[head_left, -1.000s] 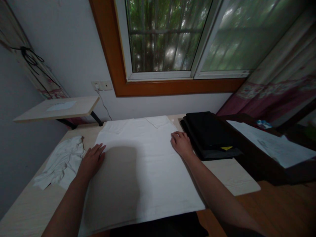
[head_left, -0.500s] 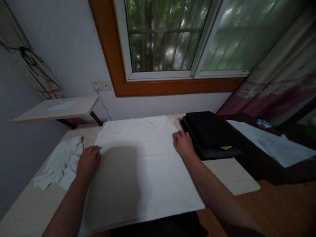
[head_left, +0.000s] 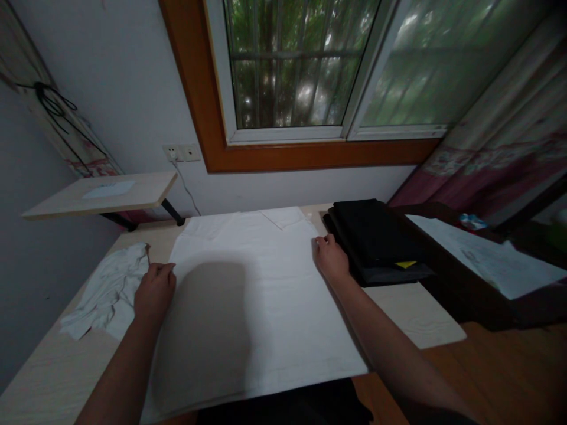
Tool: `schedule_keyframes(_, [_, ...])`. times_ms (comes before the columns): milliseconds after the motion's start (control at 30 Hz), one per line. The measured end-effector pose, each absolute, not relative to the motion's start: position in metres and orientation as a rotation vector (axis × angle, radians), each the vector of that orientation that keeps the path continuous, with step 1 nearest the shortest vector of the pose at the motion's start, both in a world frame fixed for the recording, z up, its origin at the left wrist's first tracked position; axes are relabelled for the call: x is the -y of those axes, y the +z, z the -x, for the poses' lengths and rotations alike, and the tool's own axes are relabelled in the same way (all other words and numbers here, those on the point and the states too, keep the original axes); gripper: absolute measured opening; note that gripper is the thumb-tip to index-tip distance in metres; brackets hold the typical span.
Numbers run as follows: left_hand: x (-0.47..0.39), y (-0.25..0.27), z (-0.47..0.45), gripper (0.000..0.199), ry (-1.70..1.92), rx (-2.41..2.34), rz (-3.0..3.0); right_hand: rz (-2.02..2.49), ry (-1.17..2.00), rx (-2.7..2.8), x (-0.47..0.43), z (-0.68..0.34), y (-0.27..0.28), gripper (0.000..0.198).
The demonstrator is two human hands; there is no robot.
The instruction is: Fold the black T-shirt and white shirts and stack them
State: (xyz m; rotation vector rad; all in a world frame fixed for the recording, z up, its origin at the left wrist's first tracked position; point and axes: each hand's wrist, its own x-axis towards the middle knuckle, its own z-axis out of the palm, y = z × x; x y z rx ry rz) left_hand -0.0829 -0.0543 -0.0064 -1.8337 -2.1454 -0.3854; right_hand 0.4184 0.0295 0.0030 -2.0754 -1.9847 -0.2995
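Note:
A white shirt (head_left: 283, 295) lies spread flat, its lower edge hanging at the table's front. Folded layers show as creases near its far end. My left hand (head_left: 155, 290) is at the shirt's left edge, fingers curled and pressed together on the fabric. On the opposite edge, my right hand (head_left: 332, 258) has its fingers closed on the cloth, close to a stack of black folded items (head_left: 376, 236). The fingertips of both hands are partly hidden. A shadow falls over the shirt's left half.
A crumpled white cloth (head_left: 110, 289) lies left of my left hand. A small raised shelf (head_left: 106, 195) with a paper label stands at the table's back left. A wall socket (head_left: 181, 153) with a cable and a window are behind. Papers (head_left: 487, 254) lie on dark furniture at right.
My left hand has shifted slightly left, its fingers curling in more. My right hand has moved slightly right, with fingers more closed. The shirt stays in place.

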Motion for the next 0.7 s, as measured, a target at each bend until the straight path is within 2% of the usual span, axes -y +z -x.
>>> schedule_keyframes(467, [0.076,0.011,0.064,0.042,-0.02,2.255,1.845,2.243,-0.312,2.146,-0.013,-0.416,0.013,0.038])
schedule_keyframes(700, [0.093,0.009,0.06,0.042,-0.001,2.312,1.812,2.223,-0.347,2.168,0.003,-0.423,0.012,0.034])
